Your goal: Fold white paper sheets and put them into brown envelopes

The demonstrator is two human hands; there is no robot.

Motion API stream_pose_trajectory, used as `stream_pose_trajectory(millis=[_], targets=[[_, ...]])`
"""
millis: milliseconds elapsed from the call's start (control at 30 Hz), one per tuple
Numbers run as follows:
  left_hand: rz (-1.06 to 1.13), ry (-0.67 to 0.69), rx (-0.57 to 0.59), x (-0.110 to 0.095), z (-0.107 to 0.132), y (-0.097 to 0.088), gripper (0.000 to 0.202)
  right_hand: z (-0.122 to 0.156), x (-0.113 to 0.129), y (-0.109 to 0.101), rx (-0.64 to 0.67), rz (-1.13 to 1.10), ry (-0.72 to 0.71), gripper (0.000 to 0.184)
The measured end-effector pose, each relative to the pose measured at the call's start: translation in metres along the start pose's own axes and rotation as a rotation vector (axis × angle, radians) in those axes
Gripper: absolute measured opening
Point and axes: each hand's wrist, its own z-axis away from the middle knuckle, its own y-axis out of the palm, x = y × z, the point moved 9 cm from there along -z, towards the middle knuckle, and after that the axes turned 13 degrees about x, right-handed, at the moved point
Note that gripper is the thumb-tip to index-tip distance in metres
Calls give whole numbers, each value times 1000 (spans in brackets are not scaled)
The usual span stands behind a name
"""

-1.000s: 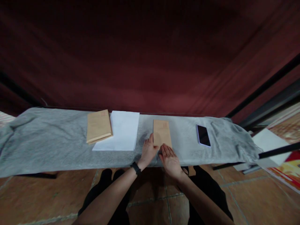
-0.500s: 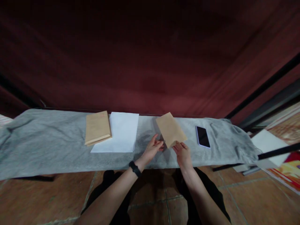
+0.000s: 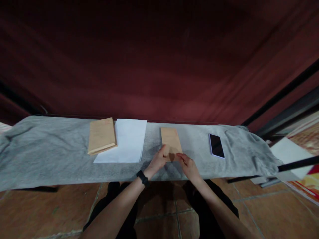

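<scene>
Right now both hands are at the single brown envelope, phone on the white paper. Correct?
No: the phone lies on the grey cloth, apart from the white paper, per the head view. Left hand and right hand are at the single brown envelope.

Matt brown paper envelope [image 3: 171,137], soft grey cloth [image 3: 196,142], glossy phone screen [image 3: 216,146], smooth white paper [image 3: 129,139].

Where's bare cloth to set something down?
Widest: grey cloth left of the brown stack, though creased. Also between brown envelope and phone, beyond the right hand; right of the phone, rumpled. Crowded: stack overlapping white paper; left hand and right hand at the envelope's near end.
</scene>
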Motion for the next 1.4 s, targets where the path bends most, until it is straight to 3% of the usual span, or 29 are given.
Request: stream_pose_trajectory(millis=[67, 167, 267, 400, 533, 800, 900, 1000, 1100, 1300, 1400], targets=[[-181, -3, -79, -8, 5, -9, 48, -3, 15, 8, 13, 326, -145, 47], [-468, -46, -212, -20, 12, -16, 39, -1, 18, 32, 49, 710, -225, 52], [-615, 1, -247, -36, 10, -9, 35, 5, 16, 43, -4, 864, -264, 56], [-786, 209, -49, -49, -14, 21, 42, 10, 14, 47, -19, 852, -289, 53], [-884, 162, 65, -36, -47, 26, 49, 15, 17, 54, 95, 791, -316, 54], [-967, 96, -2, -48, -119, 7, 57, 26, 33, 55, 226, 673, -398, 59], [-987, 92, -8, -49, -132, 6, 57, 24, 34, 50, 260, 608, -422, 56], [-978, 118, 22, -44, -126, 11, 57, 19, 36, 40, 271, 507, -463, 43], [-984, 149, 61, -39, -104, 20, 56, 11, 31, 26, 231, 440, -425, 36], [-1052, 136, 145, -36, -51, 42, 55, 0, 2, -17, -40, 386, -168, 32], [-1069, 82, 89, -34, -21, 53, 56, -1, -8, -32, -158, 432, -66, 32]])
